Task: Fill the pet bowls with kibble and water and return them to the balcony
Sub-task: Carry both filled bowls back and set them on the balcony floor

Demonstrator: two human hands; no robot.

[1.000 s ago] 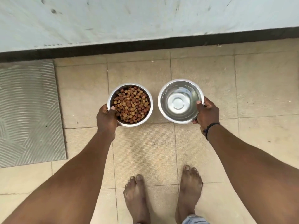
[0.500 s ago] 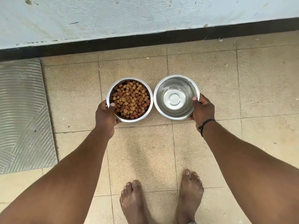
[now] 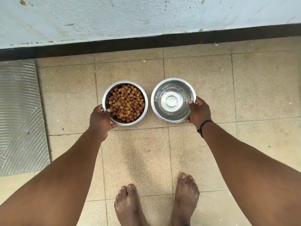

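Note:
Two steel pet bowls are side by side low over the tan tiled floor. The kibble bowl (image 3: 125,84), on the left, is full of brown and orange kibble (image 3: 125,103). My left hand (image 3: 100,119) grips its near-left rim, thumb over the edge. The water bowl (image 3: 173,82), on the right, holds clear water. My right hand (image 3: 199,111) grips its right rim, thumb inside. Whether the bowls touch the floor I cannot tell.
A pale blue wall (image 3: 146,15) with a black skirting strip (image 3: 146,42) runs across just beyond the bowls. A grey ribbed mat (image 3: 19,118) lies at the left. My bare feet (image 3: 156,203) stand on the tiles behind the bowls.
Both bowls have sunk toward the floor and closer to the wall. They now sit a little further apart. My grips have not changed.

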